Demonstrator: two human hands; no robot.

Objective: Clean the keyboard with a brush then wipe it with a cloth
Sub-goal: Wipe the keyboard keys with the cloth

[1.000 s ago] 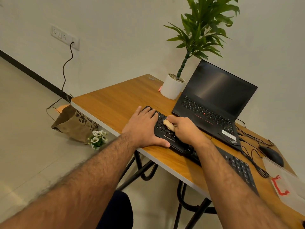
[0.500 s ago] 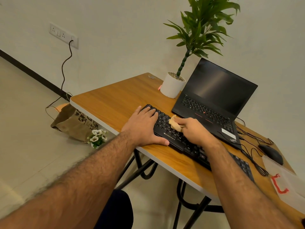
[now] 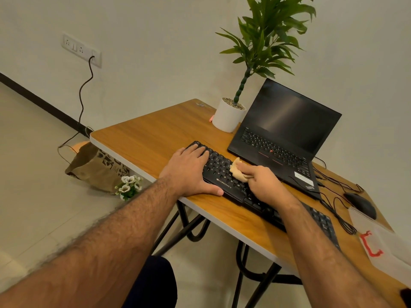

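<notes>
Wooden desk (image 3: 142, 138): keyboard (image 3: 224, 174), rigid, light, likely to slide; left hand (image 3: 189, 172) flat on its left end. Cloth (image 3: 238, 171), soft, bunched in right hand (image 3: 264, 183) fingers.

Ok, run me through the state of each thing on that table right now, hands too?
keyboard: flat on the table, being wiped.
cloth: bunched, pressed on the keys.
right hand: grips the cloth.
left hand: flat, steadying the keyboard's left end.
laptop: lid open, screen dark.
mouse: lying untouched, cable attached.
potted plant: upright beside the laptop.
</notes>
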